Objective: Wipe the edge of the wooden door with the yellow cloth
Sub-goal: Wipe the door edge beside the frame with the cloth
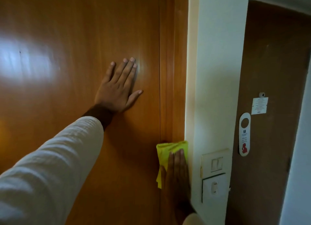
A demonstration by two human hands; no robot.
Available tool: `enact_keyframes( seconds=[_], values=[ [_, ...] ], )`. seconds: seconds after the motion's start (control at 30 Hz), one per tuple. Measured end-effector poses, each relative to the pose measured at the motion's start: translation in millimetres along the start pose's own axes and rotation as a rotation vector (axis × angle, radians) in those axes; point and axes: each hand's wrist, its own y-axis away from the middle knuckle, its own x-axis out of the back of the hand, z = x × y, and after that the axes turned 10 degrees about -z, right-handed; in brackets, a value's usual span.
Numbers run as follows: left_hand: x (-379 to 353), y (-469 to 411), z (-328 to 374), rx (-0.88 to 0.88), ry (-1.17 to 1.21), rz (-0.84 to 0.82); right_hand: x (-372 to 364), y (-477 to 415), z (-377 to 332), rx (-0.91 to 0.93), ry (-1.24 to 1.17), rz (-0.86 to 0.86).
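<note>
**Q:** What lies closest to the camera?

**A:** Nearest, filling the lower left of the frame, is a pale ribbed sleeve reaching up and away. It ends at the left hand, near the middle of the frame, pressed flat on the wooden door with fingers spread, holding nothing.

**Q:** And the other hand?

**A:** The right hand is at the lower centre-right. It lies flat, fingers together and pointing up, pressing the yellow cloth against the vertical wooden strip at the door's right edge, just beside a white wall. It pins the cloth with the palm and does not pinch it.

**Q:** How would the cloth handle?

**A:** It looks thin, soft and light; a loose fold hangs below the hand on the left. Flat palm pressure should keep it from bunching, and the glossy wood will likely let it slide easily.

**Q:** Anything else nearby?

**A:** Light switches sit on the wall right of the cloth. Further right, a darker door carries a hanging sign and a small notice; the print is too small to read.
</note>
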Motion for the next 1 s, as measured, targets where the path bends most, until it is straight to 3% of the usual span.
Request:
enact_keyframes(
  seconds=[0.27,0.43,0.73,0.87,1.0],
  values=[
    [2,-1,1,0.006,-0.005,0.009,-10,10,-3,-0.022,-0.027,-0.007],
    [3,-1,2,0.002,-0.002,0.007,64,-105,-18,-0.01,-0.093,0.07],
    [2,0,2,0.003,0.0,-0.002,168,-293,-34,0.024,0.0,0.26],
    [3,0,1,0.007,-0.007,0.013,180,-321,-36,0.02,-0.018,0.278],
    [2,1,2,0.001,-0.005,0.025,169,-294,-34,0.013,-0.035,0.244]
  ],
)
